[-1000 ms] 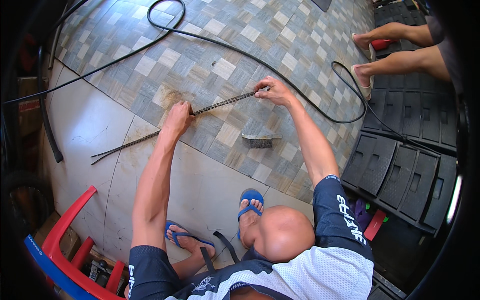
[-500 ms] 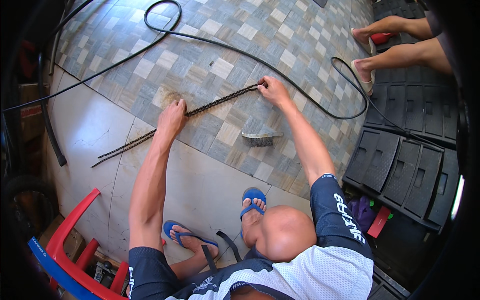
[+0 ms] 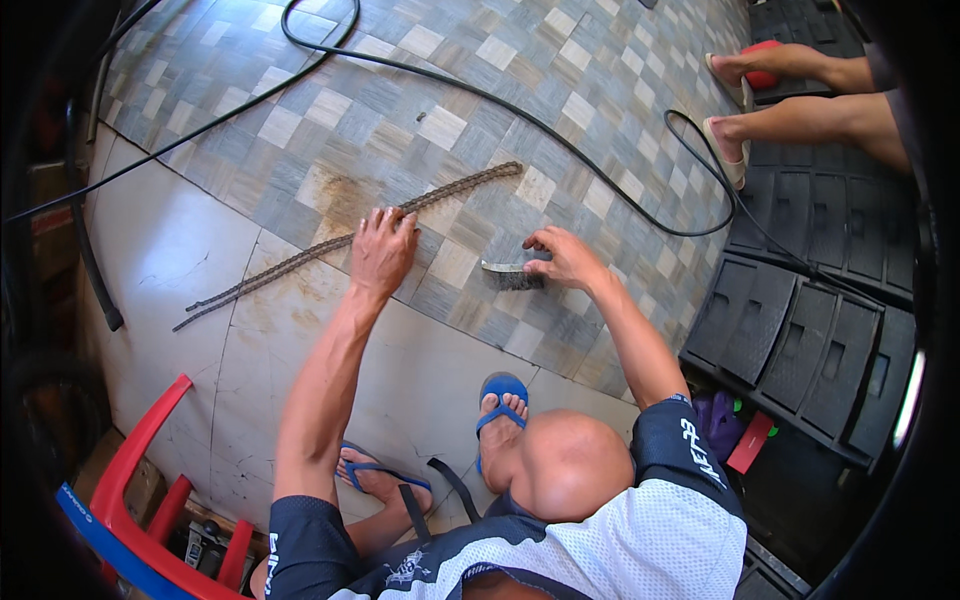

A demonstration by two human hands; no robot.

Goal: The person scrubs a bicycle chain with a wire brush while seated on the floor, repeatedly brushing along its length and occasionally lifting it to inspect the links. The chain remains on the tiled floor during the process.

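Note:
A dark bicycle chain (image 3: 300, 258), folded into two side-by-side strands, lies slantwise on the floor from lower left to upper right. My left hand (image 3: 384, 252) rests over its middle, fingers loosely spread and pointing away from me; whether they press on the links I cannot tell. My right hand (image 3: 568, 258) reaches over the handle end of a wire brush (image 3: 514, 278) with dark bristles. Thumb and fingers there are apart, the thumb close to the handle, not closed round it.
A black hose (image 3: 480, 95) loops across the tiled floor (image 3: 560, 120). Black plastic crates (image 3: 770, 325) line the right side, where another person's legs (image 3: 800, 110) show. A red stand (image 3: 130, 470) is at lower left. Brown stains mark the tiles beyond the chain.
My right hand has let go of the chain's far end and come down to the brush. The chain now lies on the floor; my left hand has opened and shifted right and nearer.

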